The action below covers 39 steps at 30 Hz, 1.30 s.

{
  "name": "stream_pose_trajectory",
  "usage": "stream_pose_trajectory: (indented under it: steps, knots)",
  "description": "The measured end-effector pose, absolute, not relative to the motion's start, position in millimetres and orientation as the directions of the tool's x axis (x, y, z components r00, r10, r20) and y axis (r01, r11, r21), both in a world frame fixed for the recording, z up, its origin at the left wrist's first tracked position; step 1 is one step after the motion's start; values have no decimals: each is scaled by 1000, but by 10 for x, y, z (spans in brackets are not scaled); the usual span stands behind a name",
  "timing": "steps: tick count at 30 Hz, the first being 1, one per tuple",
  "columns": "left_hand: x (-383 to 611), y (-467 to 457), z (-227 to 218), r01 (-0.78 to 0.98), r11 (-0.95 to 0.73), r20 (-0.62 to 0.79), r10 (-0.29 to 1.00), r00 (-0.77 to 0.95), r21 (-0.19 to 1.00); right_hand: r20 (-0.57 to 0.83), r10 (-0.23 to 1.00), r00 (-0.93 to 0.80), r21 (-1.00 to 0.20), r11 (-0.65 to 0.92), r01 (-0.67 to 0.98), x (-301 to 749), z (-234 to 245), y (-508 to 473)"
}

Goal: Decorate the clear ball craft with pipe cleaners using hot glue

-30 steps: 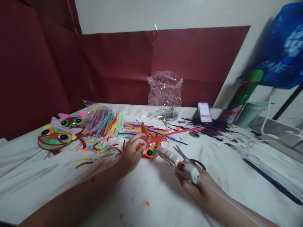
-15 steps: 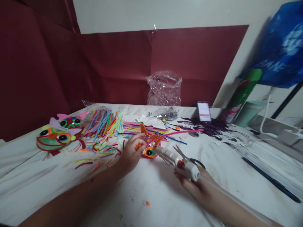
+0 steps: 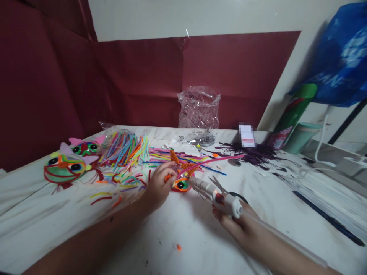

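My left hand (image 3: 161,184) is closed, thumb and fingers pinching the near end of a pink pipe cleaner (image 3: 213,162) over a small craft face. That craft face (image 3: 181,185) has a green-and-orange ringed eye and lies partly hidden by my fingers. Orange coiled pipe-cleaner ears (image 3: 190,168) rise behind it. A white hot glue gun (image 3: 210,191) is gripped in my right hand (image 3: 236,223), its nozzle close to the craft face's right side; a clear glue stick sticks out of its rear. Scissors (image 3: 226,190) lie partly open just behind the glue gun.
Two finished-looking craft faces (image 3: 64,170) sit at the left. Beside them lies a bundle of coloured pipe cleaners (image 3: 124,151), with cut pieces scattered in front. Purple strands (image 3: 258,152) heap at the back right. A dark pen-like stick (image 3: 327,217) and a green cup (image 3: 302,137) are at right.
The glue gun has shifted very slightly, and the pink pipe cleaner's free end has dipped a little. My left hand stays in place.
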State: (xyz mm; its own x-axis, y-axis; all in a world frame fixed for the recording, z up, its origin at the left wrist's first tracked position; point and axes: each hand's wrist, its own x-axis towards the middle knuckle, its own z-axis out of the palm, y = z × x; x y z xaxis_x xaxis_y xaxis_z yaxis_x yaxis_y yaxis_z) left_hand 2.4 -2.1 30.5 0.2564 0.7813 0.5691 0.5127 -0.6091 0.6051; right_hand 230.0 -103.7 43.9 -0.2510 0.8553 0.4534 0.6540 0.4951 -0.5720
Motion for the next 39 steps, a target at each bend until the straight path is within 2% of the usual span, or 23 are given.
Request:
stream_pose_trajectory:
  steps: [20, 27, 31, 39]
  knots:
    - [30, -8, 292, 512, -607, 569, 782, 252, 607, 456, 852, -257, -581, 503, 639, 2331, 411, -1025]
    - [41, -21, 296, 521, -628, 587, 763, 269, 578, 429, 868, -249, -639, 487, 596, 2242, 462, -1032]
    - [49, -34, 306, 526, -632, 589, 760, 276, 569, 424, 856, -296, -610, 512, 605, 2174, 473, -1043]
    - [47, -47, 332, 525, -619, 575, 772, 272, 584, 464, 844, -267, -572, 516, 637, 2330, 463, -1111]
